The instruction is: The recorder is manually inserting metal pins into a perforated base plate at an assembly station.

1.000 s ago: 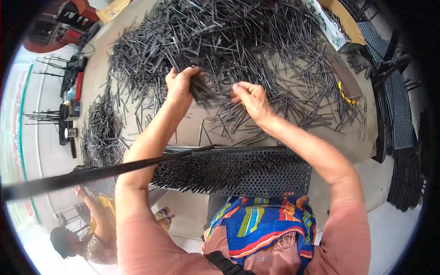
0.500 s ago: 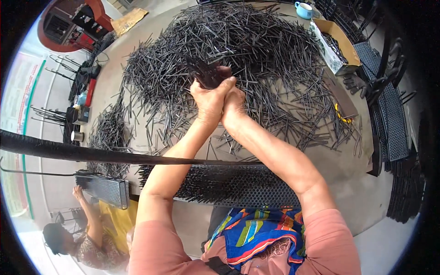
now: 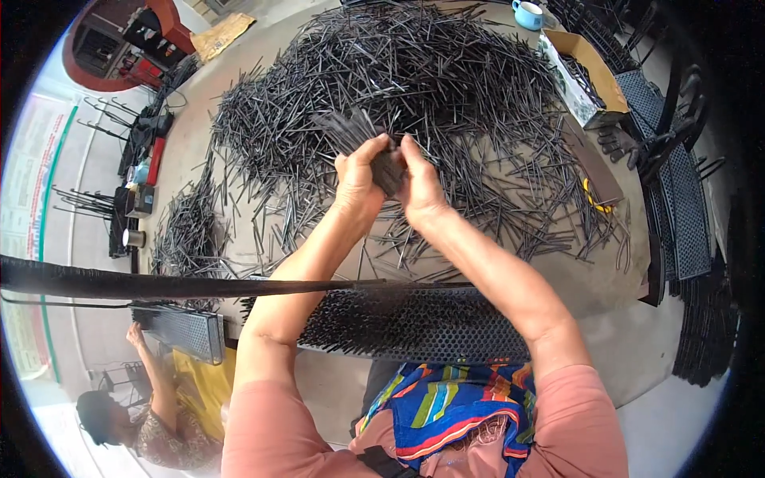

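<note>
My left hand (image 3: 358,185) and my right hand (image 3: 420,191) are pressed together, both gripping one bundle of thin black sticks (image 3: 351,131) that fans out up and to the left. They hover over a big round table (image 3: 606,279) strewn with a heap of the same black sticks (image 3: 446,72). At the table's near edge, below my forearms, lies a black perforated panel (image 3: 414,323) with many sticks standing in its holes.
An open cardboard box (image 3: 586,80) and a blue mug (image 3: 527,13) sit at the far right of the table. Black mesh panels (image 3: 685,207) are stacked to the right. At lower left another person (image 3: 151,406) holds a similar panel (image 3: 179,331). A dark strap (image 3: 159,284) crosses the view.
A second ago my hands were apart, gathering sticks from the heap. They have come together and lifted a gathered bundle, which now fans out above my left hand.
</note>
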Demonstrator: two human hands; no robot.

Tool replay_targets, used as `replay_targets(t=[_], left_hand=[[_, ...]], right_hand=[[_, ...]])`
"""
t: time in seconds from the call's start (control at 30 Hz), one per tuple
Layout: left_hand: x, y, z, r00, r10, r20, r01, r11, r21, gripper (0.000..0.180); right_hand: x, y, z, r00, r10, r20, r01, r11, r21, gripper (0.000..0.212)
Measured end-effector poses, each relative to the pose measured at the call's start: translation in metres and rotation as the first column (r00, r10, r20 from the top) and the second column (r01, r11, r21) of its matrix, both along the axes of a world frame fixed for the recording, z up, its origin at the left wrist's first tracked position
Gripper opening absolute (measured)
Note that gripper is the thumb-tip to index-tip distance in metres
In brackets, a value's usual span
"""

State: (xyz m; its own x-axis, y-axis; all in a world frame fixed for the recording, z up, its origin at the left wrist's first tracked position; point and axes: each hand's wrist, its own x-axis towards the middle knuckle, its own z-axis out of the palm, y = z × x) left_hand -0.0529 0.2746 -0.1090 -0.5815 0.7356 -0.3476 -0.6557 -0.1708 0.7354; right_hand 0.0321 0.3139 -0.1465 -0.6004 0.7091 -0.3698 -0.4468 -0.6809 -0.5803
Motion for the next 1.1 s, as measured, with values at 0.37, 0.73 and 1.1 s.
replay_targets(t=[0.37, 0.73, 1.1], left_hand=[[0.000, -0.003, -0.019, 0.308, -0.923, -0.231, 0.589, 0.376, -0.715, 0.024], [-0.088, -0.139, 0.037, 0.886, 0.031, -0.462, -0.202, 0.923, -0.327, 0.010], [0.162, -0.250, 0.063, 0.988, 0.145, -0.055, -0.141, 0.987, 0.074, 0.022]], right_hand=[[0.068, 0.066, -0.023, 1.000, 0.009, 0.023, -0.015, 0.968, 0.249, 0.028], [0.210, 0.026, -0.005, 0.625, -0.368, 0.689, -0.477, 0.519, 0.710, 0.057], [0.204, -0.224, 0.027, 0.972, 0.228, 0.059, -0.234, 0.966, 0.113, 0.038]])
